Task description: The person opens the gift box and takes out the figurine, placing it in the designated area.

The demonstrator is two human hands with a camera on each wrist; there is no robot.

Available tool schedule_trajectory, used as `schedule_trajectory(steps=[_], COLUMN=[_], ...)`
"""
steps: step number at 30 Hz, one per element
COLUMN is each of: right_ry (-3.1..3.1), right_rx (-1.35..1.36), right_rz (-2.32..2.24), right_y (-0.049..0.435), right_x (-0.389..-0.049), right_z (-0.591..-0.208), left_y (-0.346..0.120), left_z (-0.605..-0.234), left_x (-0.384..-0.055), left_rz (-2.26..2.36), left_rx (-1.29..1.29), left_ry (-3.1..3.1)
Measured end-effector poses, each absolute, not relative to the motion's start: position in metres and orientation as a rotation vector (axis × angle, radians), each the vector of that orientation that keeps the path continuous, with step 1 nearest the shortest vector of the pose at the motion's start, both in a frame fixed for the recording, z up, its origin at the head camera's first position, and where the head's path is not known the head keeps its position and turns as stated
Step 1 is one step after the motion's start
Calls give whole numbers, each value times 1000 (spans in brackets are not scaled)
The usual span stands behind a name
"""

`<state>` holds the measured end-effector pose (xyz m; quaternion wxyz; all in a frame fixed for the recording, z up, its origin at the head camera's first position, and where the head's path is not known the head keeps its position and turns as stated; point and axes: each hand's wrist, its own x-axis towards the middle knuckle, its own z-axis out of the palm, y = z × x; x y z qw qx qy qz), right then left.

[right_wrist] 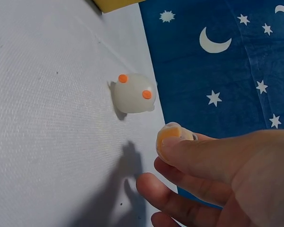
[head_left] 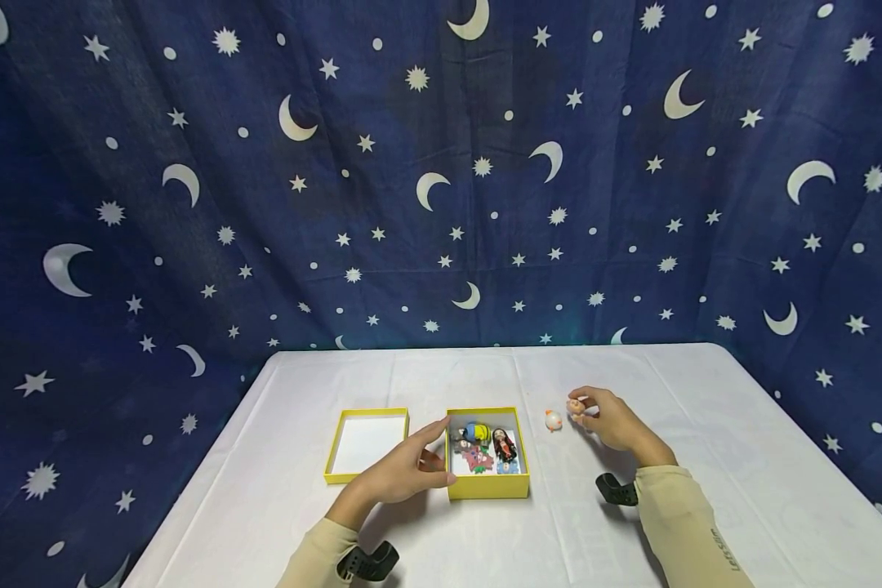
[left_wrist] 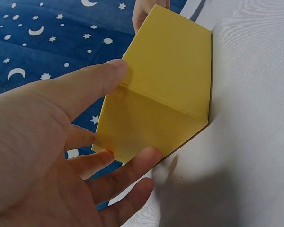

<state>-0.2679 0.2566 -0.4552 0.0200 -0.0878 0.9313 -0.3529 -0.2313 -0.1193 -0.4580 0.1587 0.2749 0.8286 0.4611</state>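
Note:
My left hand [head_left: 406, 467] holds the left end of a yellow open box [head_left: 488, 487], thumb at the near corner and forefinger at the far one. Several small toy figures are in the box, including a blue-and-yellow one [head_left: 476, 434] and a dark-haired one [head_left: 505, 446]. In the right wrist view, the thumb and fingers of my right hand [right_wrist: 213, 165] pinch a small orange-and-white toy figure [right_wrist: 166, 142], partly hidden by the thumb. Just left of that hand a round white toy [head_left: 554, 420] with orange spots sits on the table.
A shallow yellow lid [head_left: 368, 446] with a white inside lies left of the box. White cloth covers the table [head_left: 632, 539]. Behind it hangs a dark blue curtain [head_left: 382, 204] with moons and stars.

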Motion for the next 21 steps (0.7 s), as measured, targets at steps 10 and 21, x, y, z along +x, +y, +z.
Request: schedule_trajectory(steps=[10,21], right_ry=[2914,2946], right_rx=[-249,-194], right_rz=[-1032,-942], right_y=[259,257], right_x=[-270,-269], right_z=[-460,-462], left_y=[-119,-119], left_z=[-457,-457], left_x=[-231,-230], left_rz=[1317,1312], left_rx=[788,790], left_ry=[2368,2375])
